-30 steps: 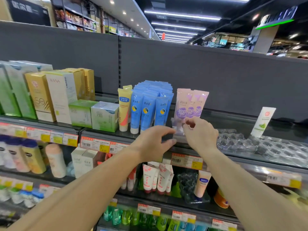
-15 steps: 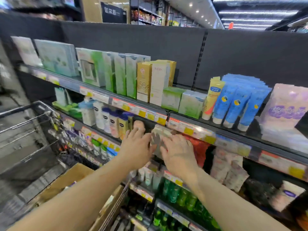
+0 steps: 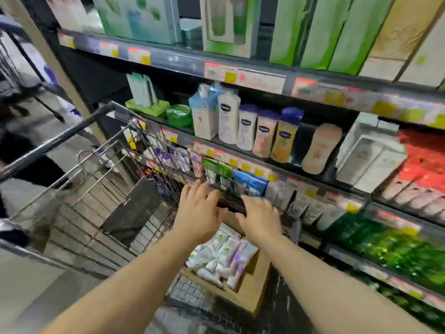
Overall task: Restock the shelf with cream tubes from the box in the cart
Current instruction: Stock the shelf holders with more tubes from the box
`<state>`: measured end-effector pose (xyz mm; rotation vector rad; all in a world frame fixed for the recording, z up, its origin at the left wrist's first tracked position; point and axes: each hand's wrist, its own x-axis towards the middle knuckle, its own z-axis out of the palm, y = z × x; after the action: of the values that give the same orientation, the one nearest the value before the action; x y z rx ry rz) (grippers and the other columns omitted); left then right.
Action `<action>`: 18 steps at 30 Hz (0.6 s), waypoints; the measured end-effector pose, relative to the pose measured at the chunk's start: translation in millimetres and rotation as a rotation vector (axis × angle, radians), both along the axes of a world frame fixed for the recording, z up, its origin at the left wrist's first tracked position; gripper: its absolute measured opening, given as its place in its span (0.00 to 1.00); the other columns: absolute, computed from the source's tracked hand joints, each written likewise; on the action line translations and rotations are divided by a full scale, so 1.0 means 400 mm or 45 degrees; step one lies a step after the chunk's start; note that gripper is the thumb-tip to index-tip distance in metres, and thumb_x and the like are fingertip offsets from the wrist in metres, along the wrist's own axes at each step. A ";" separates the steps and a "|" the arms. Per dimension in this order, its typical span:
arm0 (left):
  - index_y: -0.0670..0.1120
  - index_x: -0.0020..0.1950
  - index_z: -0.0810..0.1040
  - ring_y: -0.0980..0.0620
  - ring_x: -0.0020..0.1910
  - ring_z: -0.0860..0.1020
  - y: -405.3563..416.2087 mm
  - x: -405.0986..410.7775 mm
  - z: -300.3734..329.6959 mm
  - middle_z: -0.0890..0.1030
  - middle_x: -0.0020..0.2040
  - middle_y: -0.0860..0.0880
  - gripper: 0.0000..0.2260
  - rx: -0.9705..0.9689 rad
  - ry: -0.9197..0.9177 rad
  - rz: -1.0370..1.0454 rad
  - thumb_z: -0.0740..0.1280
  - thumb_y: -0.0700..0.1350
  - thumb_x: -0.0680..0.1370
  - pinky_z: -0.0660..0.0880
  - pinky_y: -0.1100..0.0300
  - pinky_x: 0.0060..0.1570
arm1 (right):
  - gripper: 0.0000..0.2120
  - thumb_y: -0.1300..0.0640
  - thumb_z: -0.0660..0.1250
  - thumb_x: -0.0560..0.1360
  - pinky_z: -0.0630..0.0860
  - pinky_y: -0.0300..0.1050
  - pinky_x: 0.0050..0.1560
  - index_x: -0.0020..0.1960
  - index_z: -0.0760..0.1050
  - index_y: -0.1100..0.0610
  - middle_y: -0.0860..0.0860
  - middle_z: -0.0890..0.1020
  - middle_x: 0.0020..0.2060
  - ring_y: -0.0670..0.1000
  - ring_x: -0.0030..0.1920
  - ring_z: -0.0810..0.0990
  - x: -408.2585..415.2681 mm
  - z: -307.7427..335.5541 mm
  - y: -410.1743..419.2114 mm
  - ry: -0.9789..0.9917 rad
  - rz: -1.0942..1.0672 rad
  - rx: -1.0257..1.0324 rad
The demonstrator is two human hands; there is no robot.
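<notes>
An open cardboard box (image 3: pixel 250 292) sits in the wire cart (image 3: pixel 101 179), filled with several white and purple cream tubes (image 3: pixel 224 256). Both my hands hover side by side above the box, near the cart's far rim. My left hand (image 3: pixel 199 210) has its fingers stretched forward and holds nothing. My right hand (image 3: pixel 260 215) is palm down with relaxed fingers, also holding nothing. The shelf (image 3: pixel 265 165) with lotions and tubes stands just beyond the cart.
Lotion bottles (image 3: pixel 248 131) line the middle shelf, green boxes (image 3: pixel 320 32) the top one, green bottles (image 3: pixel 395 251) the lower right. A dark flap (image 3: pixel 132 213) lies in the cart. A person in dark clothes (image 3: pixel 14 153) stands at the left.
My view has swung left and down from the top shelf to the cart. Both hands dropped from the shelf edge to just above the box of tubes.
</notes>
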<state>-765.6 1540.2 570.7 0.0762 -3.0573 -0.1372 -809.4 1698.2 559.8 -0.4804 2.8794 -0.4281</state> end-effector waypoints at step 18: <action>0.45 0.67 0.75 0.34 0.67 0.70 -0.124 -0.069 -0.620 0.73 0.69 0.37 0.29 0.128 -0.507 -0.143 0.74 0.57 0.70 0.68 0.40 0.63 | 0.20 0.48 0.66 0.75 0.73 0.47 0.50 0.60 0.66 0.58 0.57 0.78 0.56 0.61 0.57 0.77 0.061 -0.748 -0.073 -0.898 -1.011 -0.180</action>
<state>-793.0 1490.6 322.6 -0.0722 -3.4508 -0.3194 -785.0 1669.2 260.4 0.7023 2.2218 -0.7285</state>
